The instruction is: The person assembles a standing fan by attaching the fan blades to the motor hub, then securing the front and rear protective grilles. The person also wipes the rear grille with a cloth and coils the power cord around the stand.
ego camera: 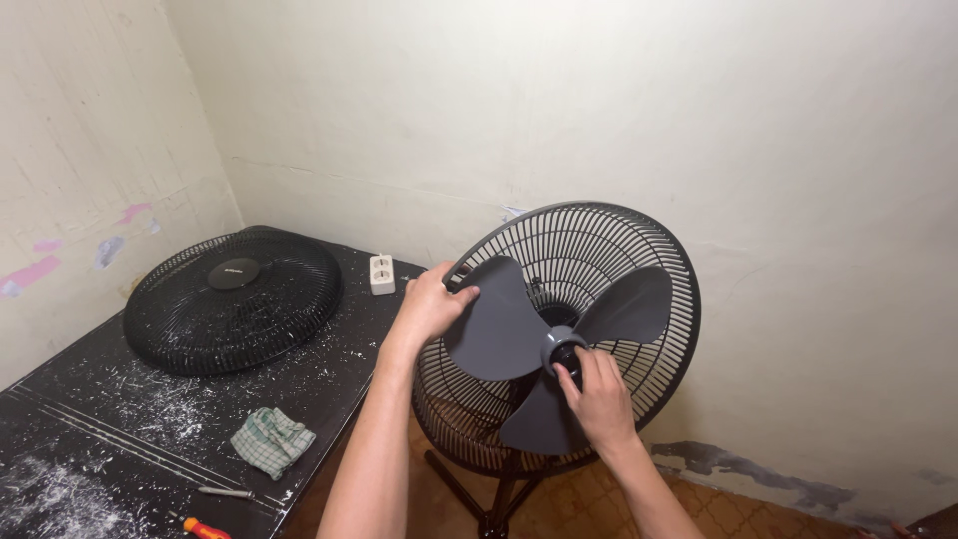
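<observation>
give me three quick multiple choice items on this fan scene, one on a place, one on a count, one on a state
1. Where does the front grille lie?
A. on the black table
B. on the floor
C. on the fan

2. How many blades does the grey fan blade piece have?
A. two
B. three
C. five

3. What is the right hand doing?
A. resting flat on the table
B. gripping the hub cap
C. holding the screwdriver

Answers:
1. A, the grille lies flat on the black table, near the wall corner.
2. B, three blades spread from the hub cap.
3. B, its fingers close on the cap, while the left hand holds the upper blade's edge.
</observation>
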